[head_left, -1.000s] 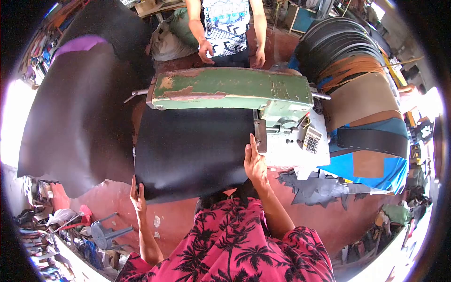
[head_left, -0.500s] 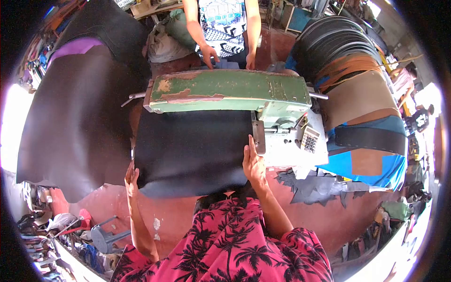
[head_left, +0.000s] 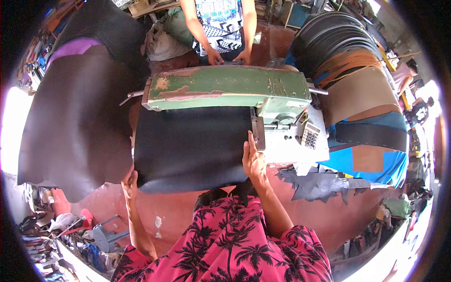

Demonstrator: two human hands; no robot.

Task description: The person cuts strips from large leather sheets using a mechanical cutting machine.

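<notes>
1. The black leather sheet (head_left: 190,148) runs under the green machine's (head_left: 225,89) near side; its near edge overhangs open red floor (head_left: 174,214).
2. Your left hand (head_left: 129,182) grips the sheet's near-left corner, fingers closed on it.
3. Your right hand (head_left: 253,160) lies flat, fingers straight, on the sheet's right edge beside the machine's head.
4. A co-worker's hands (head_left: 216,58) rest behind the machine.

Black leather sheet (head_left: 190,148): large, roughly rectangular, matte and smooth, no folds visible. It lies spread flat. The far edge runs under the arm of the green machine (head_left: 225,87), and the right edge sits just beside the machine's pale head. The near edge overhangs and curves slightly downward. The left hand (head_left: 129,181) grips the near-left corner. The right hand (head_left: 253,162) lies flat on the near-right edge.
</notes>
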